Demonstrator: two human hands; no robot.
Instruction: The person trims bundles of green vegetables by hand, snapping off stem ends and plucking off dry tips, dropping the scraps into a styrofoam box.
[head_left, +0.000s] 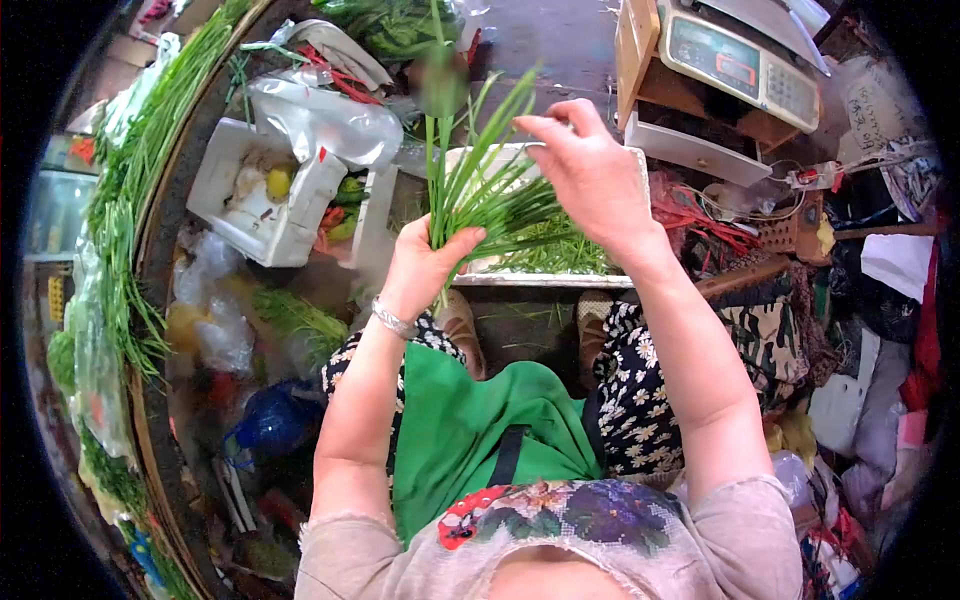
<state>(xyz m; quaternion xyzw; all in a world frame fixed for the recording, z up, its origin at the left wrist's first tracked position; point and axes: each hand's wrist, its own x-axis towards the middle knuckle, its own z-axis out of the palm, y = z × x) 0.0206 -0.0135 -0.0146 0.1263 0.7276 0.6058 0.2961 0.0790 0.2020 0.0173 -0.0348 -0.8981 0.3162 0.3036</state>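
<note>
A loose bunch of long green stalks (470, 190) fans upward and to the right from my left hand (425, 265), whose fingers and thumb are wrapped round its lower end. My right hand (580, 165) is raised at the right of the bunch, its thumb and index finger brought close together; whether a thin stalk is between them cannot be made out. Below both hands is a white foam box (560, 280) with more cut green stalks (560, 252) in it.
On the left stand a white foam box (225, 185) with a yellow item, plastic bags (330, 120) and a long ledge of greens (150, 170). A digital scale (740, 65) rests on a wooden cabinet at upper right. Red bags (715, 225) lie right of the middle box.
</note>
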